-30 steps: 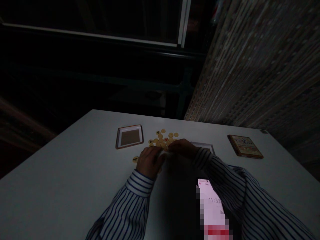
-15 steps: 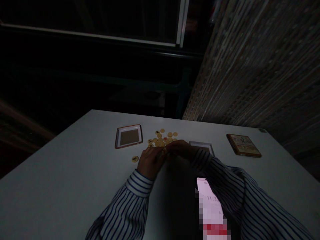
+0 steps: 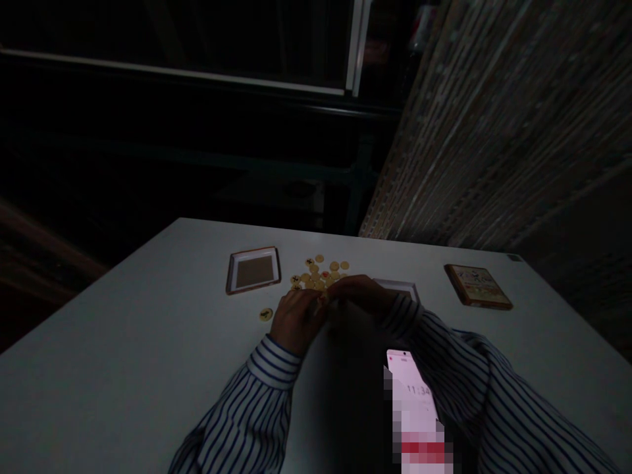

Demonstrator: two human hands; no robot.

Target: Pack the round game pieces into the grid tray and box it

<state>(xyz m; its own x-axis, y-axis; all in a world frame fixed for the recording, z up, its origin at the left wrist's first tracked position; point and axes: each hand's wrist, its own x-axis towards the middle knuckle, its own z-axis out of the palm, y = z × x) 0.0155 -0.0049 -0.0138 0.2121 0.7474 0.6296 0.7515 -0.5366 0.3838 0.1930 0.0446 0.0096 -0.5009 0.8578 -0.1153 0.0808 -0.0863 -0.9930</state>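
Both my hands meet near the middle of a white table (image 3: 123,355), just in front of a heap of small round yellow tokens (image 3: 320,273). My left hand (image 3: 296,319) has its fingers curled and pinched toward the right hand. My right hand (image 3: 358,293) is also curled, fingertips touching the left ones at the heap's near edge. What sits between the fingertips is too dark to name. One single token (image 3: 266,315) lies apart to the left of my left hand.
A shallow box tray with a brown frame (image 3: 253,270) lies left of the heap. A white frame (image 3: 402,287) peeks out behind my right wrist. A flat printed box (image 3: 476,286) lies far right. A lit phone (image 3: 417,408) rests near me. Brick wall at right.
The hands stay together by the heap, with only small finger movement. The view has drifted slightly.
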